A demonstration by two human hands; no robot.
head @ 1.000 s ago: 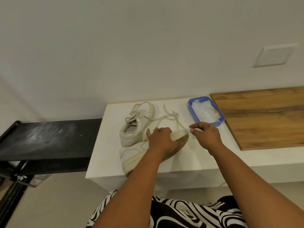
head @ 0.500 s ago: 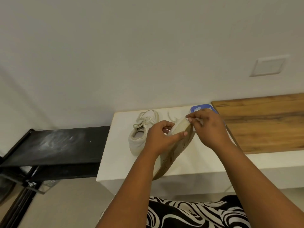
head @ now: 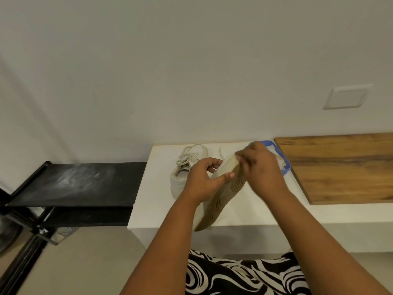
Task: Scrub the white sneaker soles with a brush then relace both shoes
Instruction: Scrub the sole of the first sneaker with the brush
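Gripping the tilted sneaker (head: 221, 194) sole-up over the white bench (head: 153, 201), the left hand (head: 202, 179) wraps its edge while the right hand (head: 259, 169) pinches the toe; the other sneaker (head: 180, 177) lies behind, beside a blue tray (head: 286, 165)

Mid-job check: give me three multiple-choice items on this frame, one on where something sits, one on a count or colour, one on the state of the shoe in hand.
1. The blue tray lies:
A. left of the shoes
B. between held sneaker and wooden board
C. on the black shelf

2. Sneakers in view:
A. one
B. two
C. three

3. The held sneaker is:
A. flat on its sole
B. tipped, sole facing the camera
C. inside the tray

Answers: B, the tray's rim shows just left of the board; B, a second sneaker rests on the white table; B, left hand and right hand hold it, tread visible.
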